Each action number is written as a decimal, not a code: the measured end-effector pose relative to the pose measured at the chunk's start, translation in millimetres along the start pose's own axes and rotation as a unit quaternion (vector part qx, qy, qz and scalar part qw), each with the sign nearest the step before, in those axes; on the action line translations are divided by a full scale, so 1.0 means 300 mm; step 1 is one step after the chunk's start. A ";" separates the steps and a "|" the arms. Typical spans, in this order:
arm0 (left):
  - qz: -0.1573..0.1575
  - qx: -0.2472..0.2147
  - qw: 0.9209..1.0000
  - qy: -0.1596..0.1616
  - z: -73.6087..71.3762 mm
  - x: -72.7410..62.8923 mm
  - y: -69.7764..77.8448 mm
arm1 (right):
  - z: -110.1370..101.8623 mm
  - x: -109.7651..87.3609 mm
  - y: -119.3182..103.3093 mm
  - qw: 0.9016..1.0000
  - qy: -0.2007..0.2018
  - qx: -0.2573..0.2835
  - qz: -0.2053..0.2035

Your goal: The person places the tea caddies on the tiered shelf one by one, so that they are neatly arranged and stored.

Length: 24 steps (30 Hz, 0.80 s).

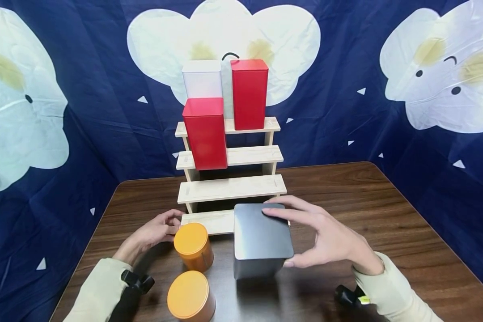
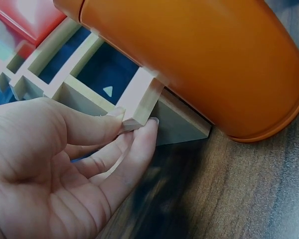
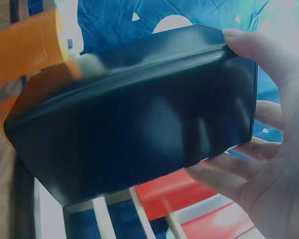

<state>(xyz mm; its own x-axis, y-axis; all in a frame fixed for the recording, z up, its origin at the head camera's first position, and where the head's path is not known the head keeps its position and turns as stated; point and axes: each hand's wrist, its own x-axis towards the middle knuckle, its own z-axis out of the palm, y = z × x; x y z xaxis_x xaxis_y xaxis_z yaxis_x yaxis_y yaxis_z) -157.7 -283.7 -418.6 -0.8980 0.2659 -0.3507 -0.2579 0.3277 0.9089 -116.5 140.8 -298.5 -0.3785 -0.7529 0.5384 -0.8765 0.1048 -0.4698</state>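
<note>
Pinching the bottom step (image 1: 207, 222) of the wooden rack (image 1: 231, 188), the left hand (image 1: 156, 230) probably steadies it, while the right hand (image 1: 328, 228) grips the black box (image 1: 261, 230) between thumb and fingers, likely for balance; the box hides part of that step, right of two orange tins (image 1: 188, 295).

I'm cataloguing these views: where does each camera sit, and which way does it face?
Head: on the head, facing forward and down at the wooden rack; left hand, right hand, sleeves show.
Left wrist: worn there, facing that hand pinching the rack beside an orange canister.
Right wrist: worn there, facing that hand gripping the dark box.
Both wrist views share the rack.
</note>
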 end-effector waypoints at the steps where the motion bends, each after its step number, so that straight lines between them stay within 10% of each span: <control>1: 0.000 -0.001 1.000 0.000 0.000 0.000 -0.001 | -0.006 0.004 0.004 1.000 0.004 -0.001 -0.003; 24: -0.011 0.004 1.000 0.004 -0.003 0.001 0.001 | -0.125 0.159 0.109 0.997 0.070 -0.028 0.017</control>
<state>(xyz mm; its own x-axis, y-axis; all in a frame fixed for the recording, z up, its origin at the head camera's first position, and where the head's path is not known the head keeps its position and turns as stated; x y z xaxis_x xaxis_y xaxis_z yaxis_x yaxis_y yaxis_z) -158.3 -284.2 -418.3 -0.8947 0.2514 -0.3692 -0.2754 0.3402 0.8991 -174.4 132.7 -261.8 -0.4427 -0.6501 0.6176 -0.8763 0.1677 -0.4516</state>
